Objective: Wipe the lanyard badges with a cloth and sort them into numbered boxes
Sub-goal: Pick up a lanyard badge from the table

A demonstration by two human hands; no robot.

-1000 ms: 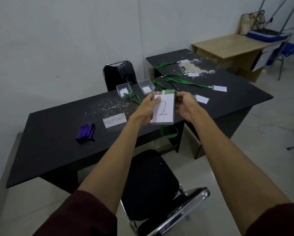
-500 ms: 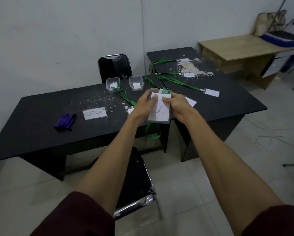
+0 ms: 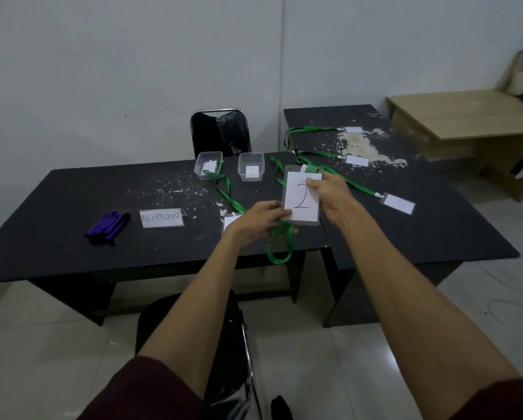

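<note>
A dark maroon left sleeve (image 3: 151, 392) and right sleeve (image 3: 496, 401) are worn, while the forearms (image 3: 193, 298), left hand (image 3: 254, 222) and right hand (image 3: 333, 195) are left bare.

Single head-worn wide view, facing forward and down, black desk (image 3: 72, 192) near, wall (image 3: 102, 71) behind

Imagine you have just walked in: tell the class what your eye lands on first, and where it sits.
First, the white card badge marked 2 in its clear sleeve, pinched between the left hand and right hand over the black table, green lanyard dangling. Behind stand two clear plastic boxes; a purple cloth lies far left.
</note>
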